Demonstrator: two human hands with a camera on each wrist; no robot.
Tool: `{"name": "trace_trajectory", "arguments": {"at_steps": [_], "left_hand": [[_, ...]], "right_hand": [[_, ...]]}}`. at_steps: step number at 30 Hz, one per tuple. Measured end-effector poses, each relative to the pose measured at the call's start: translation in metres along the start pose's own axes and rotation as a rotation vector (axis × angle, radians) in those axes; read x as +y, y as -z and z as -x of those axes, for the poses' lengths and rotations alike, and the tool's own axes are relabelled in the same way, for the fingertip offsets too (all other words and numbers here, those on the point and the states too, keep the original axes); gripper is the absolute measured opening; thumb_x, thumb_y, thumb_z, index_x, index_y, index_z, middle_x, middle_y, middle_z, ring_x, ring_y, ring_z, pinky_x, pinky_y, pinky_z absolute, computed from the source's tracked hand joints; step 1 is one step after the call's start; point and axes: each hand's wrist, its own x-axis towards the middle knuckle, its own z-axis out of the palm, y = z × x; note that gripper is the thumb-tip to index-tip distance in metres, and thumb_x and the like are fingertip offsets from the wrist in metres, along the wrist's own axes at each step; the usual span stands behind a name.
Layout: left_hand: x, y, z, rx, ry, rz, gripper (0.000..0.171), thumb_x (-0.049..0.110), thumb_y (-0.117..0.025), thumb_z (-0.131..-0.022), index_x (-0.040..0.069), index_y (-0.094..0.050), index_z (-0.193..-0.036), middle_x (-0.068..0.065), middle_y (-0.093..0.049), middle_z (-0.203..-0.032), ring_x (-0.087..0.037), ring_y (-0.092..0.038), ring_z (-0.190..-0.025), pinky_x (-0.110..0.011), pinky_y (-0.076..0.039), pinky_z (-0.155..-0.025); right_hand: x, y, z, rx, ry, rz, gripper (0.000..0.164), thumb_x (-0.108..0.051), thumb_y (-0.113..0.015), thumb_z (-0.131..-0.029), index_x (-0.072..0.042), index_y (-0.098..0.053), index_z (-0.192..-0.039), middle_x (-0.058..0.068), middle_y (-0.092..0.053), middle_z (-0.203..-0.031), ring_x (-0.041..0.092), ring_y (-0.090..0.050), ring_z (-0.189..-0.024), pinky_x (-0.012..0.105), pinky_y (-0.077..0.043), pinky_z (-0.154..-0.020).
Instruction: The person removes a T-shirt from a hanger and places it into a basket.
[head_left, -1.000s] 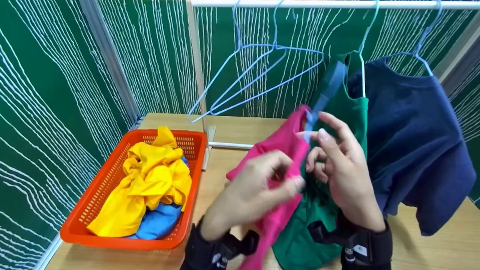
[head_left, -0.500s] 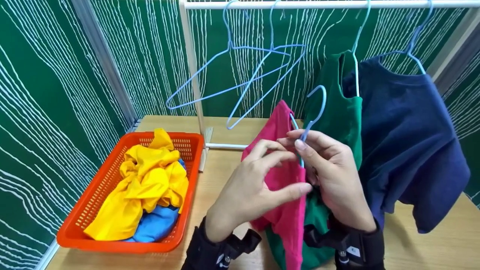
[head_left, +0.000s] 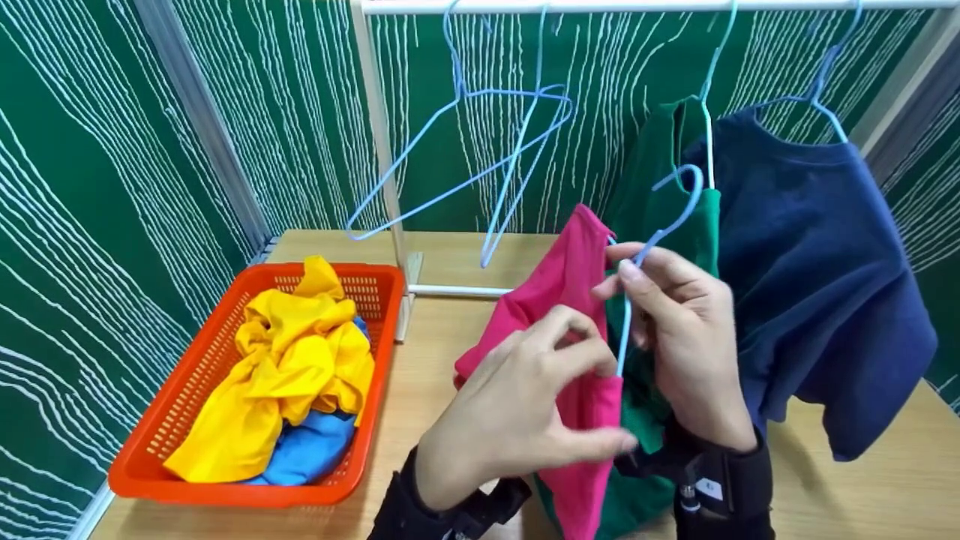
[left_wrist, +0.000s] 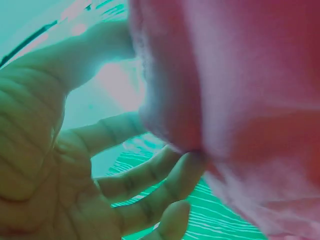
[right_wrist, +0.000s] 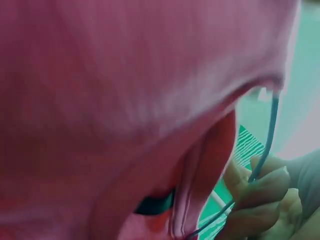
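Note:
In the head view my right hand (head_left: pixel 682 330) pinches a light blue wire hanger (head_left: pixel 625 330) between thumb and fingers just below its hook. The hanger sits inside the neck opening of a pink garment (head_left: pixel 555 300), its wire running into the shoulder on each side. Around the garment's near shoulder curves my left hand (head_left: pixel 525 397), thumb and fingers spread apart. Its fingertips reach the cloth in the left wrist view, where the pink garment (left_wrist: pixel 245 75) covers the right side. From the right wrist, the hanger wire (right_wrist: pixel 272 120) enters the garment's shoulder.
Two bare blue hangers (head_left: pixel 405 166) hang from the white rail (head_left: pixel 637 6), beside a green garment (head_left: pixel 697 232) and a navy shirt (head_left: pixel 817 255) on hangers. At left, an orange basket (head_left: pixel 225 493) holds yellow clothing (head_left: pixel 300 375) and blue clothing (head_left: pixel 315 450).
The hanger's hook has come up into plain view in the right hand, and more of its near wire shows. The left thumb and fingers have spread wider. The bare hangers have swung.

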Motion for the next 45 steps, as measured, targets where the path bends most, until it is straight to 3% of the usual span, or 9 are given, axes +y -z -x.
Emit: {"name": "trace_trajectory", "arguments": {"at_steps": [10,13,19,25,28,33,40,43,45], "left_hand": [[0.022,0.002,0.017,-0.199,-0.026,-0.25,0.051,0.071,-0.066,-0.07,0.032,-0.064,-0.103,0.011,-0.044,-0.114,-0.003,-0.041,-0.102,-0.024,-0.04,-0.081],[0.028,0.002,0.02,-0.238,-0.035,-0.316,0.045,0.062,-0.07,-0.073,0.033,-0.063,-0.107,0.009,-0.045,-0.118,-0.005,-0.041,-0.105,-0.027,-0.041,-0.085],[0.029,0.0,0.023,-0.232,-0.053,-0.371,0.026,0.044,-0.075,-0.078,0.032,-0.067,-0.1,0.007,-0.044,-0.108,-0.006,-0.041,-0.096,-0.023,-0.041,-0.078],[0.027,-0.009,0.024,-0.289,-0.157,-0.412,0.012,0.037,-0.07,-0.085,0.034,-0.068,-0.096,0.01,-0.039,-0.089,-0.003,-0.037,-0.081,-0.019,-0.035,-0.069],[0.025,-0.013,0.022,-0.347,-0.199,-0.393,0.01,0.032,-0.069,-0.087,0.034,-0.067,-0.096,0.014,-0.04,-0.083,0.001,-0.037,-0.077,-0.016,-0.033,-0.067],[0.019,-0.008,0.021,-0.41,-0.16,-0.297,0.018,0.031,-0.075,-0.083,0.034,-0.069,-0.099,0.018,-0.045,-0.076,0.004,-0.04,-0.074,-0.015,-0.034,-0.067],[0.015,-0.005,0.02,-0.44,-0.14,-0.214,0.019,0.021,-0.076,-0.079,0.033,-0.063,-0.075,0.017,-0.046,-0.066,0.004,-0.043,-0.062,-0.011,-0.035,-0.056],[0.012,0.0,0.018,-0.427,-0.105,-0.199,0.015,0.021,-0.074,-0.082,0.032,-0.066,-0.077,0.016,-0.047,-0.067,0.004,-0.044,-0.063,-0.011,-0.036,-0.057],[0.006,0.008,0.017,-0.387,-0.046,-0.168,0.008,0.022,-0.074,-0.083,0.029,-0.069,-0.084,0.015,-0.05,-0.069,0.002,-0.046,-0.065,-0.011,-0.039,-0.061]], "right_hand": [[0.007,0.009,-0.008,0.175,-0.003,-0.137,0.03,-0.011,-0.062,-0.092,0.013,-0.06,-0.112,0.018,-0.065,-0.074,0.017,-0.043,-0.045,0.021,-0.032,-0.037],[0.01,0.012,-0.01,0.212,-0.007,-0.203,0.031,-0.009,-0.062,-0.092,0.015,-0.058,-0.112,0.018,-0.064,-0.072,0.018,-0.046,-0.047,0.021,-0.031,-0.037],[0.012,0.019,-0.013,0.294,-0.005,-0.294,0.033,-0.009,-0.062,-0.092,0.016,-0.056,-0.113,0.013,-0.057,-0.067,0.017,-0.045,-0.05,0.021,-0.031,-0.038],[0.012,0.027,-0.011,0.305,-0.068,-0.474,0.036,-0.009,-0.06,-0.093,0.013,-0.054,-0.121,0.01,-0.05,-0.066,0.016,-0.037,-0.051,0.026,-0.025,-0.039],[0.011,0.029,-0.009,0.295,-0.106,-0.5,0.038,-0.01,-0.059,-0.093,0.01,-0.054,-0.125,0.01,-0.049,-0.066,0.016,-0.034,-0.051,0.027,-0.02,-0.04],[0.002,0.03,-0.006,0.315,-0.123,-0.522,0.041,-0.01,-0.061,-0.092,0.009,-0.053,-0.128,0.01,-0.05,-0.066,0.016,-0.036,-0.048,0.027,-0.021,-0.038],[-0.015,0.026,0.001,0.314,-0.081,-0.552,0.044,-0.007,-0.06,-0.092,0.01,-0.05,-0.131,0.012,-0.047,-0.063,0.017,-0.031,-0.047,0.027,-0.018,-0.038],[-0.016,0.033,0.001,0.242,-0.084,-0.723,0.037,-0.003,-0.052,-0.096,0.011,-0.048,-0.13,0.013,-0.046,-0.062,0.017,-0.027,-0.046,0.027,-0.017,-0.039],[-0.016,0.042,-0.001,0.155,-0.111,-0.884,0.033,-0.003,-0.043,-0.1,0.012,-0.046,-0.13,0.014,-0.046,-0.063,0.016,-0.025,-0.047,0.027,-0.018,-0.041]]}}
